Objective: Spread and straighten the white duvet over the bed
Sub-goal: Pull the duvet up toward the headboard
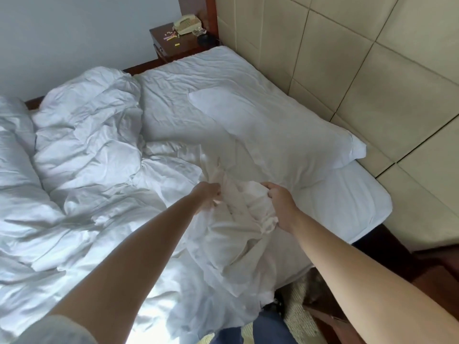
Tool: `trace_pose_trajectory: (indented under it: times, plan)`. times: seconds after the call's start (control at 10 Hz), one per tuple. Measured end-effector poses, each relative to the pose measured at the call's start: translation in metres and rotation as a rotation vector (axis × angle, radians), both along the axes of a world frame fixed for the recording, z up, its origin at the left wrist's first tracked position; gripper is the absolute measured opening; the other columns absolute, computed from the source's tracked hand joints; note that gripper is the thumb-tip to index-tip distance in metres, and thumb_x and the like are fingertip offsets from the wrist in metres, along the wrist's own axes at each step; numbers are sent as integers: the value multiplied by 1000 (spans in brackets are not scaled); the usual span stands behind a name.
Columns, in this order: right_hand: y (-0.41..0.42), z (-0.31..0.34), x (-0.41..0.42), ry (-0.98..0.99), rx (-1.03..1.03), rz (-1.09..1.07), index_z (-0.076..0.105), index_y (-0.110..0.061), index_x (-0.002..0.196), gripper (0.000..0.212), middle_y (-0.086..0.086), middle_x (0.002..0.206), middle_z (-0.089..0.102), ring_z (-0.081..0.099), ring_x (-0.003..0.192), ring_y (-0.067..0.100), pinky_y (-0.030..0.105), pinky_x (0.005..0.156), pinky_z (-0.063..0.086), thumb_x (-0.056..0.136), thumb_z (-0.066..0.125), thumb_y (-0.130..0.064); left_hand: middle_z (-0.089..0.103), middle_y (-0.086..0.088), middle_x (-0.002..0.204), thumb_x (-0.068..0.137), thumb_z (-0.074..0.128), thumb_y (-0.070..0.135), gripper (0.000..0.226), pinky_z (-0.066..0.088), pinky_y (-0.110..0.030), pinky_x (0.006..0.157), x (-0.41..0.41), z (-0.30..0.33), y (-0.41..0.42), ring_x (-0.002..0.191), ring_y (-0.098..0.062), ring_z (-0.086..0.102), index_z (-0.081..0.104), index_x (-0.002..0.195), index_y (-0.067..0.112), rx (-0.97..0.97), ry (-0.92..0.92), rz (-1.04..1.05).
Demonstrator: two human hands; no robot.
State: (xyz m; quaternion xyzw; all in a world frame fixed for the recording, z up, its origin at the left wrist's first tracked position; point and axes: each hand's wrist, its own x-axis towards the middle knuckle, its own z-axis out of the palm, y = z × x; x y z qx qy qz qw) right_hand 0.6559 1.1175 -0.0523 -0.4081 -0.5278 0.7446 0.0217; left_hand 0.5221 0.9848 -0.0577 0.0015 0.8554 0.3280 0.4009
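Near the head end of the bed point(355, 207), both of the person's hands are clamped on a gathered bunch of the white duvet point(82, 155): the left hand point(207, 194) has its fingers curled into the cloth, and the right hand point(279, 203) pinches a fold just beside it, the two hands close together with the bunched edge between them. Holding it this way looks meant to find and take hold of the top edge or a corner, so that the cover can be lifted and drawn flat. Most of the duvet lies crumpled in thick heaps across the left part of the mattress, well short of straight, while the sheet by the padded headboard point(360, 58) is bare. A white pillow point(273, 130) lies askew just beyond the hands, touching the gathered cloth, and would likely get in the way of any pull towards the headboard. Farther off stands a dark wooden nightstand point(171, 45) with a telephone point(186, 24) and small scattered bits on it; it is clear of the work
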Motion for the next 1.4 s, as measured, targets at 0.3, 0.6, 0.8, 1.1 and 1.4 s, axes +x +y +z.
trace_pose_trajectory:
  times: [0.3, 0.6, 0.8, 1.1, 1.4]
  plan:
    - [31, 40, 15, -82, -36, 426, 71, -13, 100, 18, 11, 89, 72, 67, 79, 26, 39, 82, 51, 84, 63, -14, 64, -10, 97, 82, 59, 62, 63, 44, -28, 77, -1, 13, 29, 85, -23, 58, 62, 106, 4, -90, 50, -138]
    - [24, 55, 34, -150, 78, 755, 59, -27, 121, 60, 12, 118, 61, 60, 103, 31, 34, 76, 53, 77, 58, 15, 56, -10, 89, 92, 53, 15, 8, 38, -25, 56, 5, 13, 50, 84, -21, 50, 56, 87, 10, -160, 64, -277]
    - [43, 33, 59, -668, 548, 861, 37, -15, 144, 69, 15, 131, 49, 52, 111, 32, 34, 85, 48, 80, 53, 4, 49, -6, 61, 76, 57, 6, 3, 38, -18, 44, 3, 1, 54, 51, -18, 49, 54, 76, 5, -98, 188, -134]
    - [90, 29, 88, -925, 943, 725, 53, -10, 123, 39, 6, 101, 61, 64, 82, 21, 22, 58, 43, 84, 56, -10, 57, -7, 76, 78, 60, 12, 16, 47, -27, 67, 7, 10, 88, 80, -26, 60, 56, 91, 5, -43, 232, -115]
    - [110, 11, 149, -1139, 1167, 676, 53, -11, 102, 16, 3, 99, 53, 51, 74, 20, 27, 59, 38, 90, 48, -2, 67, -20, 108, 75, 60, 8, 34, 56, -35, 79, -4, 0, 108, 95, -30, 68, 62, 107, -4, 7, 224, -70]
